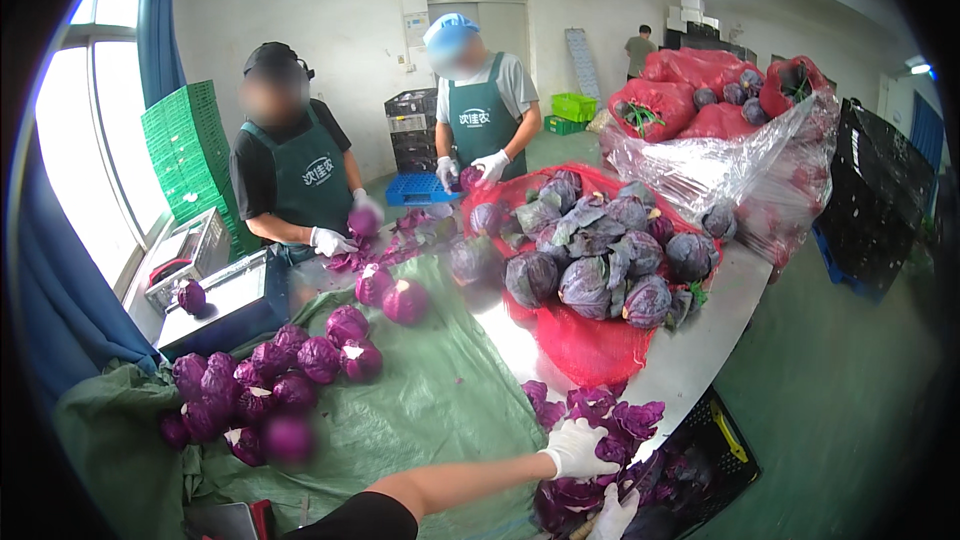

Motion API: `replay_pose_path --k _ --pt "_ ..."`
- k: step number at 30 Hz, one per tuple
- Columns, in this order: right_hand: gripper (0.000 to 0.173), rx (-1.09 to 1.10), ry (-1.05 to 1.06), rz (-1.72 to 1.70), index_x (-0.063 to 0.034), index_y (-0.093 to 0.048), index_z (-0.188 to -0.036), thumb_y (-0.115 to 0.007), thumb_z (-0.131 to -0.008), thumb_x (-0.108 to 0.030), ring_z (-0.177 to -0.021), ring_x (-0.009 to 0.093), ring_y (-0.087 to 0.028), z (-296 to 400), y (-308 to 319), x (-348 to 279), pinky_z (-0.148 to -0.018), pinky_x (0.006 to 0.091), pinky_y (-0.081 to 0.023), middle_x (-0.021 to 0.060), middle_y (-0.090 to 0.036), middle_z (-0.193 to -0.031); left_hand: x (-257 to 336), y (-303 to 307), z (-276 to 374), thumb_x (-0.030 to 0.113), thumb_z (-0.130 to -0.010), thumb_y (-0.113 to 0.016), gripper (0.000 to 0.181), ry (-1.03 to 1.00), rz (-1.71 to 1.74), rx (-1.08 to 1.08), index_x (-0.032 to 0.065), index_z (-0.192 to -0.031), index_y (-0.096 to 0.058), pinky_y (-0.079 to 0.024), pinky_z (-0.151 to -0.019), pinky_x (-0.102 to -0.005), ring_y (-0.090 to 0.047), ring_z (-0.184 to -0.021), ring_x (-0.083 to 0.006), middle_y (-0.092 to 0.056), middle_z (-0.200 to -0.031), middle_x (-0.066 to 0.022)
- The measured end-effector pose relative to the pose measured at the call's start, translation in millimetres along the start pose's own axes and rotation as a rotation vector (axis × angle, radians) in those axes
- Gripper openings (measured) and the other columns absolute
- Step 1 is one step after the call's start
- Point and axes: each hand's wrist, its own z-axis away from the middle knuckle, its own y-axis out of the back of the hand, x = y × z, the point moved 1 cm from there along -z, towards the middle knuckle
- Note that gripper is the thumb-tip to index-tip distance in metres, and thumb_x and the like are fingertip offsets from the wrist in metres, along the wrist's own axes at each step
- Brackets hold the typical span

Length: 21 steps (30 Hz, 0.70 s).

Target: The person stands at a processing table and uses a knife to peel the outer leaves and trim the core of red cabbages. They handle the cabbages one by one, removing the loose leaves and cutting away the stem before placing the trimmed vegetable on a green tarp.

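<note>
My left hand (576, 450), in a white glove, reaches across from the lower left and presses on loose purple cabbage leaves (637, 418) at the table's near corner. Whether its fingers grip a leaf cannot be made out. Just below, my right hand (615, 514), also gloved, is partly cut off by the frame's bottom edge. Its fingers curl beside a tan, handle-like piece (585, 528); the hold is unclear. More purple leaves (559, 502) lie under and left of both hands. A black plastic crate (724, 457) with leaves inside stands below the table's edge.
Peeled red cabbages (319, 360) lie on a green woven sheet (420, 405) at left. Unpeeled cabbages (589, 289) sit on red mesh (592, 349) upon the metal table (697, 337). Two gloved co-workers (300, 157) (487, 97) handle cabbages opposite. Behind them are a scale (225, 300) and wrapped sacks (787, 180).
</note>
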Motion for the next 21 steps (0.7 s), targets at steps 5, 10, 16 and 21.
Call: replay_pose_path --k 5,10,16,21 --pt "0.057 -0.015 0.249 0.489 -0.0055 -0.048 -0.139 -0.069 -0.089 -0.022 -0.077 0.015 -0.055 2 12 -49 -0.074 0.0326 -0.048 0.0031 -0.061 -0.090 -13 -26 23 0.063 -0.072 -0.071 0.080 0.032 0.337 0.137 0.0115 -0.132 -0.057 -0.043 -0.101 -0.0450 -0.051 -0.114 -0.0442 -0.054 -0.115 -0.0308" --pt "0.067 -0.108 0.311 0.833 -0.0153 -0.045 -0.144 -0.071 -0.085 -0.036 -0.069 0.022 -0.057 2 9 -68 -0.071 0.0370 -0.049 0.0046 -0.057 -0.075 -24 -59 36 0.067 -0.073 -0.069 0.084 0.122 0.566 0.181 0.0130 -0.136 -0.054 -0.045 -0.098 -0.0428 -0.053 -0.110 -0.0435 -0.054 -0.113 -0.0319" --pt "0.074 -0.211 0.446 0.909 -0.0054 -0.037 -0.148 -0.067 -0.088 -0.036 -0.124 0.026 -0.053 6 5 -73 -0.102 0.0323 -0.041 0.0180 -0.053 -0.138 -10 -54 28 0.068 -0.073 -0.069 0.083 0.192 0.389 0.229 0.0007 -0.120 -0.057 -0.041 -0.099 -0.0473 -0.048 -0.115 -0.0393 -0.053 -0.117 -0.0250" --pt "0.052 -0.400 0.403 0.664 0.0004 -0.047 -0.140 -0.063 -0.091 -0.006 -0.126 0.022 -0.052 -14 34 -65 -0.107 0.0326 -0.039 0.0167 -0.053 -0.139 -8 -55 17 0.067 -0.074 -0.068 0.079 0.154 0.486 0.225 0.0039 -0.122 -0.056 -0.041 -0.100 -0.0471 -0.048 -0.116 -0.0398 -0.053 -0.121 -0.0193"
